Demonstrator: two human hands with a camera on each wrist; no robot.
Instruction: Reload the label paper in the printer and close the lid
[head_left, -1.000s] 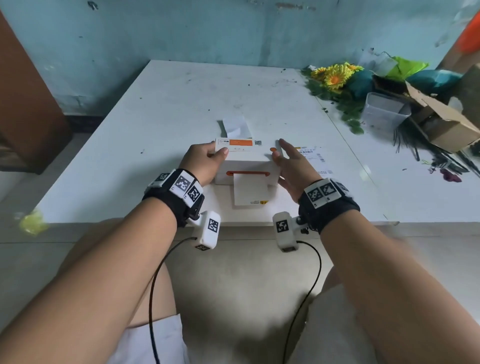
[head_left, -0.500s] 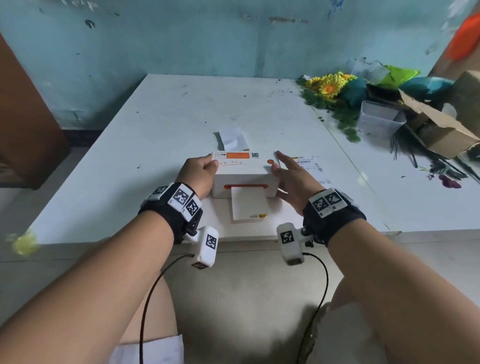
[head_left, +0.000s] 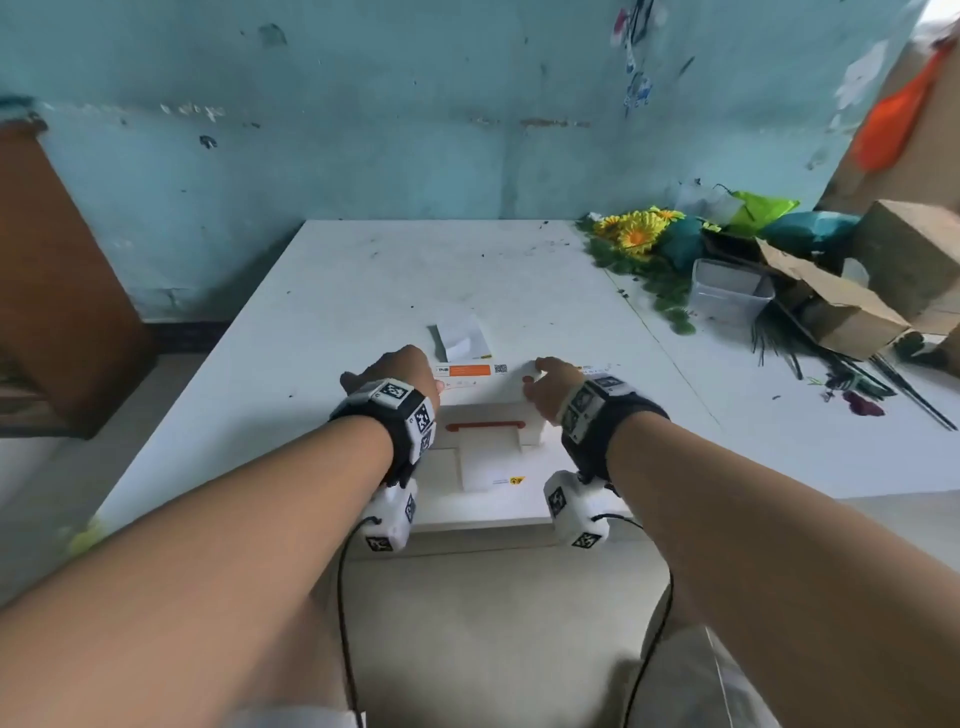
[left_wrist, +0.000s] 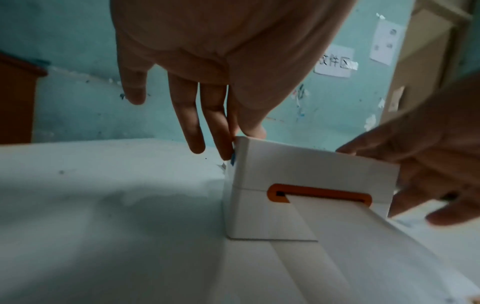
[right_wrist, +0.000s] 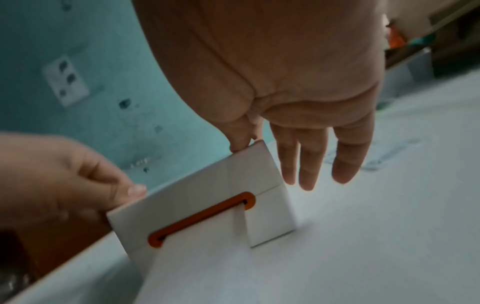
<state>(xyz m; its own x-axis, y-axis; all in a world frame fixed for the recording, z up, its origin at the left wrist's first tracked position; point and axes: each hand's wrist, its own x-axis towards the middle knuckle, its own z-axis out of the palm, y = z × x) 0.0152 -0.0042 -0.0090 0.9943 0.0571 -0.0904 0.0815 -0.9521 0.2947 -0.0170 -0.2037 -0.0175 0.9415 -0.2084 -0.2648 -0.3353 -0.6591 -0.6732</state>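
L hand (head_left: 397, 371): at left side of printer (head_left: 485, 410). Thumb lies on the top left edge, fingers (left_wrist: 193, 121) run straight down the left wall, tips touching it near a small blue mark; little finger splayed clear. Loose, flat contact, nothing clasped.

R hand (head_left: 553, 384): at right side of printer. Thumb on the top right corner, beside the orange button (head_left: 527, 379); fingers (right_wrist: 306, 162) straight, pointing down along the right wall, close to it. Contact w/ wall cannot be told. Flat, nothing clasped.

Printer: white box, upright on table (head_left: 363, 291), near front edge, between both hands. Lid (head_left: 478, 387) down, seam to body closed along front and sides. Top carries an orange-and-white sticker (head_left: 467, 370) w/ a QR mark.

Slot (left_wrist: 319, 193): orange-rimmed, on front face. Label paper (head_left: 485, 465) comes out of it, lies flat on table toward the person; small yellow mark near its free end.

Paper slip (head_left: 460, 338): white, curled, on table just behind printer.

Printed sheet (head_left: 597, 369): flat on table, right of printer, partly under R hand.

Table right end: artificial flowers (head_left: 636, 234), yellow, w/ green leaves; clear plastic tub (head_left: 727, 291); cardboard boxes (head_left: 841, 306); dark stems strewn near the boxes.

Wall (head_left: 415, 104): teal, chipped paint, behind table.
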